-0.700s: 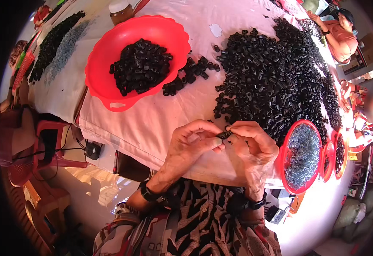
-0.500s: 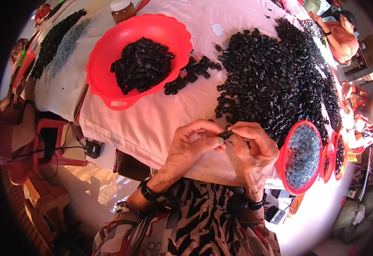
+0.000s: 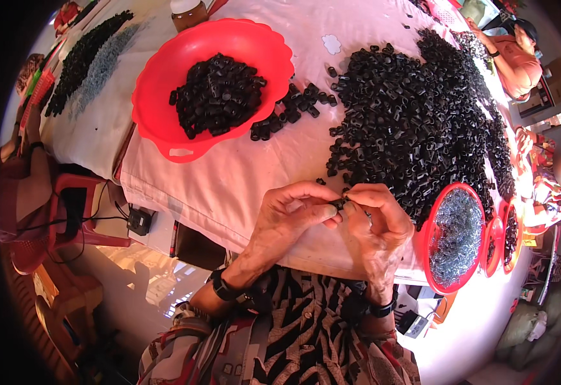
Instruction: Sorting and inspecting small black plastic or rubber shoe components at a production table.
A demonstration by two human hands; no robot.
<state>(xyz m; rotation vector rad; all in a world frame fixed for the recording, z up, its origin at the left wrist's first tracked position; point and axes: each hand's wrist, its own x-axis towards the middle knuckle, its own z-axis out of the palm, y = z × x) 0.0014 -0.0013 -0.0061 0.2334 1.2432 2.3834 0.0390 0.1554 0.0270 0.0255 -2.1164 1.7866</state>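
Note:
Just above the table's near edge, my left hand [image 3: 287, 215] pinches a small black plastic part [image 3: 340, 204] between thumb and forefinger. My right hand [image 3: 380, 224] meets it there, its thumb and forefinger closed on the other side of the same part. Fingertips cover most of the piece. Something small and shiny shows among the curled fingers of my right hand, too small to name. Beyond the hands, to the right, spreads a large pile of similar black plastic parts [image 3: 415, 115]. A red scalloped basin [image 3: 155, 106] to the left holds a heap of them.
Loose black parts [image 3: 293, 106] lie beside the basin on the pink cloth [image 3: 229, 186]. At the right edge sits a red bowl [image 3: 427, 247] of thin shiny pieces, with smaller red containers beyond. A brown jar [image 3: 189, 16] stands behind the basin. Other people [image 3: 515, 61] sit around the table.
My right hand has shifted slightly left, and its fingers have closed in more around the small part. My left hand keeps its pinch, almost unmoved.

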